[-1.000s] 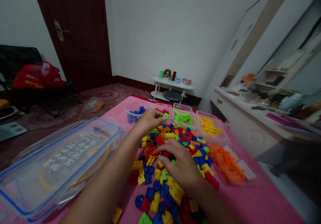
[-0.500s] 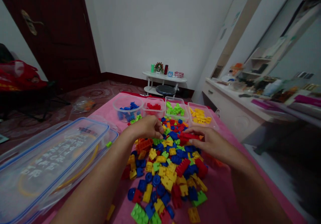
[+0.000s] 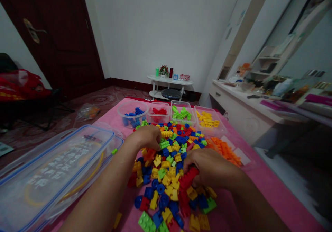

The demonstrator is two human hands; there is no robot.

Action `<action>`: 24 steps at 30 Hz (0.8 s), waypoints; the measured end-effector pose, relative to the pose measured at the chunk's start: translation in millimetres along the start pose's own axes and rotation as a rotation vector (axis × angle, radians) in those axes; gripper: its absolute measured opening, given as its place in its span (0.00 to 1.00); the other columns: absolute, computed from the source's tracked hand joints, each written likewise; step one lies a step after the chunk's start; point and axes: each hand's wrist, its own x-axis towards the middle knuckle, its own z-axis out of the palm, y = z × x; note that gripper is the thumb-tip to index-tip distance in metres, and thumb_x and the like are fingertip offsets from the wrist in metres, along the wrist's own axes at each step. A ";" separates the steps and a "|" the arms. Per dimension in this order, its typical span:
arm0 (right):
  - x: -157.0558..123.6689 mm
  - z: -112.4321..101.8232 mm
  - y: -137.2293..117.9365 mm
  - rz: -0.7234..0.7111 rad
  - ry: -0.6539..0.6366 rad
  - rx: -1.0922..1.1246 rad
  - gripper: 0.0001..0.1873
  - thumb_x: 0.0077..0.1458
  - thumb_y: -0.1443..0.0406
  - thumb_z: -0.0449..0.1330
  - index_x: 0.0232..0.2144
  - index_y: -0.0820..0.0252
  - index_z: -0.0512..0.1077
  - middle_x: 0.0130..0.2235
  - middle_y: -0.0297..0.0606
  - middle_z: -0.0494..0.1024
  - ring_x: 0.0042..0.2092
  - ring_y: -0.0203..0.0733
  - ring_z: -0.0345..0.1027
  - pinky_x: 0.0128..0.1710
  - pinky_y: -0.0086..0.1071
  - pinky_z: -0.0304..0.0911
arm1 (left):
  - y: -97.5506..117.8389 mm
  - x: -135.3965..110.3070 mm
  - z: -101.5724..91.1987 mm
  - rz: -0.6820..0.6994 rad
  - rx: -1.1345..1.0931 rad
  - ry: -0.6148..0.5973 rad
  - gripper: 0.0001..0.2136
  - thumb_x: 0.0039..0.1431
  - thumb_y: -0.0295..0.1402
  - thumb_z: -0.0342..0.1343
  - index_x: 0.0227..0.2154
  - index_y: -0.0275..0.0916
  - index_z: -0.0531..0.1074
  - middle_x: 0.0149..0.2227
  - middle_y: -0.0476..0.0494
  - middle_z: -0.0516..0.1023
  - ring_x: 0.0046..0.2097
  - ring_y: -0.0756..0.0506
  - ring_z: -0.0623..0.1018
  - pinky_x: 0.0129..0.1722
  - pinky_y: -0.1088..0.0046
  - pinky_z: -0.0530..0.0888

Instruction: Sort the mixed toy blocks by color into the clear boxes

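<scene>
A heap of mixed toy building blocks (image 3: 168,181) in yellow, blue, red, green and orange spreads over a pink cloth. My right hand (image 3: 207,164) is closed around red building blocks (image 3: 188,178), low over the heap's right side. At the heap's left edge, my left hand (image 3: 149,136) has its fingers curled down; what they hold, if anything, is hidden. A green block (image 3: 164,144) and a yellow block (image 3: 166,134) lie just beside those fingers. Orange blocks (image 3: 224,150) sit in a clear tray right of the right wrist.
Behind the heap stand a round tub (image 3: 120,112) of blue blocks and clear boxes of red (image 3: 150,117), green (image 3: 192,119) and yellow blocks (image 3: 219,126). A large clear lidded box (image 3: 70,162) lies left. A white dresser (image 3: 238,104) flanks the bed-like surface.
My right hand has come nearer and down with the red blocks, uncovering the orange blocks behind. My left hand has shifted slightly left, its fingers now curled at the heap.
</scene>
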 end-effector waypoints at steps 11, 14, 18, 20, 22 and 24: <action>9.3 -7.3 45.2 0.090 0.153 0.630 0.09 0.43 0.61 0.62 0.27 0.60 0.73 0.20 0.27 0.67 0.22 0.31 0.57 0.21 0.25 0.50 | 0.8 12.6 1.9 0.159 -0.219 0.253 0.14 0.47 0.38 0.58 0.38 0.41 0.79 0.39 0.44 0.80 0.37 0.45 0.76 0.35 0.73 0.68; 16.4 -5.3 49.4 0.118 0.311 0.806 0.11 0.44 0.59 0.62 0.28 0.61 0.72 0.24 0.32 0.72 0.25 0.35 0.65 0.25 0.27 0.58 | 13.1 13.8 6.3 0.203 -0.284 0.212 0.14 0.49 0.38 0.58 0.38 0.39 0.78 0.37 0.44 0.80 0.36 0.45 0.76 0.34 0.74 0.68; 19.5 -7.3 49.6 0.151 0.540 0.866 0.13 0.41 0.59 0.64 0.29 0.61 0.72 0.29 0.35 0.75 0.30 0.38 0.69 0.29 0.29 0.63 | 39.2 8.9 17.4 0.374 -0.269 0.064 0.14 0.49 0.39 0.59 0.38 0.40 0.78 0.32 0.47 0.79 0.31 0.48 0.75 0.29 0.76 0.66; 18.4 -10.7 50.1 0.182 0.643 0.855 0.14 0.39 0.59 0.66 0.29 0.62 0.72 0.31 0.36 0.76 0.31 0.38 0.69 0.30 0.30 0.63 | 55.0 5.6 26.0 0.458 -0.220 0.026 0.17 0.48 0.42 0.60 0.40 0.41 0.78 0.31 0.47 0.79 0.30 0.48 0.74 0.27 0.76 0.65; 16.9 -13.9 50.7 0.213 0.700 0.878 0.17 0.38 0.59 0.66 0.30 0.63 0.72 0.31 0.37 0.76 0.31 0.38 0.69 0.31 0.30 0.63 | 70.5 2.7 35.8 0.482 -0.116 0.029 0.20 0.46 0.48 0.60 0.39 0.41 0.78 0.30 0.45 0.78 0.30 0.46 0.74 0.26 0.74 0.64; 16.2 -15.1 51.3 0.235 0.719 0.894 0.18 0.37 0.58 0.67 0.31 0.63 0.72 0.30 0.37 0.76 0.30 0.38 0.68 0.30 0.30 0.63 | 83.8 0.4 45.0 0.490 0.017 0.050 0.22 0.42 0.51 0.61 0.36 0.40 0.79 0.32 0.41 0.78 0.32 0.43 0.75 0.27 0.72 0.64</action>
